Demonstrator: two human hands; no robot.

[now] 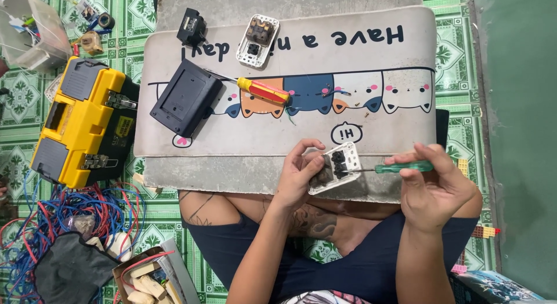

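Far left, off the bench, a yellow toolbox (81,127) sits on the green tiled floor (458,54) with a tangle of blue and red wires (64,214) just below it. On the bench itself, covered by a cartoon-cat mat (377,115), a black box (185,98) lies near the left edge, and a red-and-yellow screwdriver (264,90) rests just beside it. Up toward the far edge there's a small black part (191,26) and a white socket plate (258,41), back side up.

Now the action, at the near edge: the left hand (299,176) is curled around a white switch module (337,167), thumb and fingers pinching its left side, holding it tilted over the bench's near edge. From the right comes a green-handled screwdriver (400,166), its thin shaft running into the module's dark terminal block. The right hand (432,191) is closed on that green handle, fingers wrapped over it.

The risk here looks plain: the module is held in the air, not braced on the bench, so a slip of the tip could jab the left fingers or round off the screw. A freed screw could also drop into the lap or onto the patterned floor and be hard to find.
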